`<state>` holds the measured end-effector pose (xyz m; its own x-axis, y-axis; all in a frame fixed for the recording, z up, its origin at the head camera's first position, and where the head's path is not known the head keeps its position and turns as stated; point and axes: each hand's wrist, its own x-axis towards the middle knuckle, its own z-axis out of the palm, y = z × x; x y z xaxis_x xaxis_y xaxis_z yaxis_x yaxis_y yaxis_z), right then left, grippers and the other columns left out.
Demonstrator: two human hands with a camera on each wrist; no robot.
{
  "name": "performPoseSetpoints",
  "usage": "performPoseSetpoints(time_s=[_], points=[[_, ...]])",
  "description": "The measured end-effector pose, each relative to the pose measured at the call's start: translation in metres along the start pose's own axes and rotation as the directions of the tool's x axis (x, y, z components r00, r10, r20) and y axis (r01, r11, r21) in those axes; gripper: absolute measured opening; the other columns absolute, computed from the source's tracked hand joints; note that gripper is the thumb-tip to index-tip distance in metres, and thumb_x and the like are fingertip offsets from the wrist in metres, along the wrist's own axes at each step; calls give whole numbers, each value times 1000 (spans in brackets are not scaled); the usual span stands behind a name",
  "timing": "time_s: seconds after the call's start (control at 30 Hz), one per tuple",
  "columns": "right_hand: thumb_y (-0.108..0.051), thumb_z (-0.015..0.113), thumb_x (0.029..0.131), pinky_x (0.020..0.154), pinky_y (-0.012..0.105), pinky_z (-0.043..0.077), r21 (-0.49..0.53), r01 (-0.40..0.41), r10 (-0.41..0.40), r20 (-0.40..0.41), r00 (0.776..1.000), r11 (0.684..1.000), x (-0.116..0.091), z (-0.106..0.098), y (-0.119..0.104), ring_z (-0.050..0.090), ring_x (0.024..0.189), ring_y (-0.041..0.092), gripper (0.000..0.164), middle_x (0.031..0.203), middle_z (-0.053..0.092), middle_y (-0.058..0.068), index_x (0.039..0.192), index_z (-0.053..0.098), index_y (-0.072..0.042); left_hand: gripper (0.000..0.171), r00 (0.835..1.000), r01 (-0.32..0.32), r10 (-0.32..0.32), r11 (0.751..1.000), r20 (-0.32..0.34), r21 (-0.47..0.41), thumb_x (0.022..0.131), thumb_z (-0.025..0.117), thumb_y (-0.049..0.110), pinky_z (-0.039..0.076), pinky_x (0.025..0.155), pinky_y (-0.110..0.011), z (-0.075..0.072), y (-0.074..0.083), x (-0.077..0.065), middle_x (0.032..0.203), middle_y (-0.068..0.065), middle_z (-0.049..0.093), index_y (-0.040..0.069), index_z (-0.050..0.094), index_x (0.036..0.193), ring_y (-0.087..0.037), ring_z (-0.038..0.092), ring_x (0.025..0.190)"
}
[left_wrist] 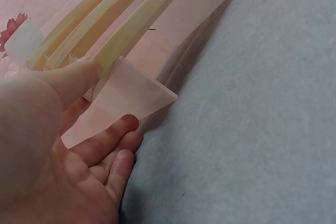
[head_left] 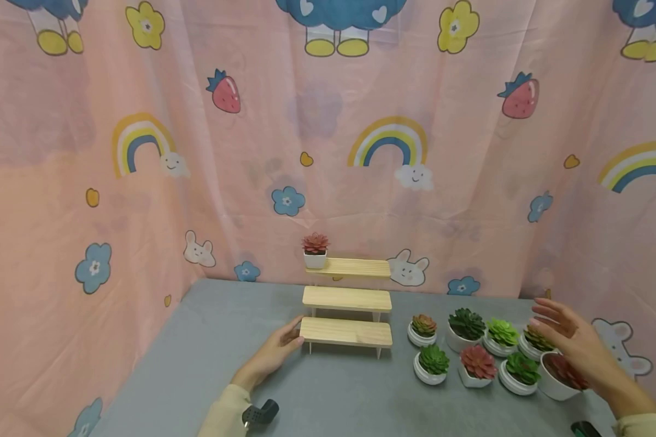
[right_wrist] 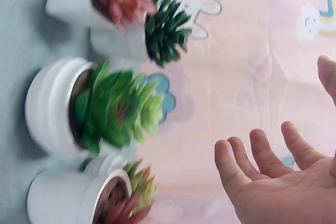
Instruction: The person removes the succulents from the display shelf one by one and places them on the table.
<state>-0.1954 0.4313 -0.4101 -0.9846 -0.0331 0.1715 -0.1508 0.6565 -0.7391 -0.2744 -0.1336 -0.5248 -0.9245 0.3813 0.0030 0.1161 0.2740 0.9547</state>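
A three-tier display stand [head_left: 345,332] with pale wooden shelves and translucent legs stands on the grey table. My left hand [head_left: 273,351] is at the left end of its lowest shelf. In the left wrist view the thumb of my left hand [left_wrist: 63,124] lies against the shelf edge, with fingers beside and behind the translucent leg [left_wrist: 123,98]. A red succulent in a square white pot [head_left: 315,260] sits at the left of the top shelf. Over the potted succulents on the right, my right hand [head_left: 576,340] hovers with spread fingers, holding nothing; the right wrist view shows it apart from the pots.
Right of the stand several potted succulents are grouped, among them a dark green one [head_left: 466,329], a red one in a square pot [head_left: 477,366] and a dark red one [head_left: 560,379] under my right hand. A patterned pink curtain [head_left: 328,200] borders the table [head_left: 208,340].
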Motion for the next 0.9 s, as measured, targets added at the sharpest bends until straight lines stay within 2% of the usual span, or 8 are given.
performPoseSetpoints(time_s=[0.3,0.4,0.53,0.57,0.63,0.67,0.77,0.9], points=[[-20,52,107,79,5,45,53,133,-133,-10,991,990,22,26,-34,43,108,-28,57,125,38,-40,158,29,-9,67,1000,0,0,1000,7,-3,105,53,39,33,117,-64,-1,-1,1,149,-25,50,14,26,162,-44,45,142],[-25,52,107,81,5,45,56,114,-115,16,993,992,29,35,-46,41,109,-28,60,133,45,-26,158,28,-5,68,1000,-4,4,1000,12,-4,105,53,39,33,117,-63,-1,0,1,148,-25,51,14,26,162,-43,46,141],[-28,52,107,83,6,45,69,114,-117,46,992,991,38,47,-60,41,112,-23,61,146,47,9,157,27,-2,67,1000,-11,11,1000,11,-4,105,53,37,35,117,-63,0,0,1,145,-24,53,13,26,161,-42,48,139],[-25,52,107,85,10,48,78,130,-134,47,990,988,41,51,-63,46,117,-16,60,147,47,10,156,28,-1,67,1000,-11,11,1000,10,-2,105,53,37,35,117,-62,1,0,1,145,-23,54,13,26,161,-41,49,139],[-25,51,107,88,14,49,83,136,-141,57,988,987,46,57,-71,51,127,3,61,151,42,24,157,27,0,67,1000,-15,15,1000,11,1,105,53,37,36,116,-62,1,0,1,143,-23,55,12,26,161,-41,51,137],[-25,51,107,91,19,51,92,140,-146,62,987,986,49,61,-75,52,131,15,60,151,41,26,157,27,0,67,1000,-16,16,1000,10,2,105,53,37,36,116,-62,1,1,1,142,-22,56,11,26,161,-40,51,137],[-24,52,107,93,24,52,118,156,-166,78,983,981,58,70,-86,45,136,45,60,152,41,28,157,28,-1,68,1000,-10,10,1000,10,2,105,54,38,36,116,-62,0,0,0,142,-22,56,12,26,161,-40,51,136],[-21,53,106,95,24,52,134,189,-201,82,976,973,70,81,-99,45,136,48,56,150,45,29,155,32,0,68,1000,-4,4,1000,5,4,105,54,38,36,116,-62,0,0,1,143,-22,55,14,26,161,-41,50,138]])
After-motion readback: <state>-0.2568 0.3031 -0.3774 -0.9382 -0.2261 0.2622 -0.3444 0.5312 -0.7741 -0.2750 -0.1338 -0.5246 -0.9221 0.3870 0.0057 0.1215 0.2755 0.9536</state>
